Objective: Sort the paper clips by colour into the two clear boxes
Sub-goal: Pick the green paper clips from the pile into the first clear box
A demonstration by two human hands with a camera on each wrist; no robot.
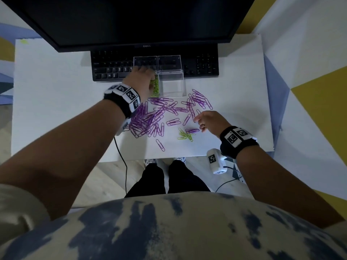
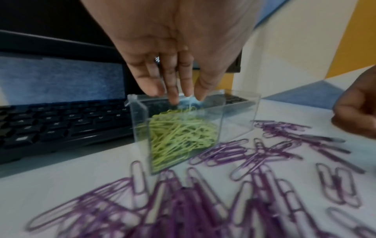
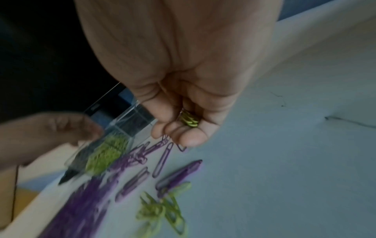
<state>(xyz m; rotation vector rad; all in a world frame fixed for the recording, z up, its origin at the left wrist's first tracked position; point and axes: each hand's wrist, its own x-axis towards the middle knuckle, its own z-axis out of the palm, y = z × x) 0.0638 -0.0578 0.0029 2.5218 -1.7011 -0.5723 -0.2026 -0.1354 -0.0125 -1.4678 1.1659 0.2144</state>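
Several green clips [image 3: 188, 120] are sitting in the right hand [image 1: 210, 121], its grip curling around them above purple clips [image 1: 148, 121] lying on the desk [image 1: 234, 87]. Farther back, the left hand [image 2: 175, 67] is hovering, fingers [image 2: 173, 90] spread downward, over the left clear box [image 2: 142, 128] holding green clips; the right clear box [image 1: 173, 85] is standing beside it.

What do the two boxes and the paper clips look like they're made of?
Clear boxes: hard see-through plastic, probably acrylic; glossy, with sharp edges and the keyboard visible through the walls.
Purple clips and green clips: thin bent wire, likely metal under a coloured coating; the smooth, even colour suggests this, though the core doesn't show.
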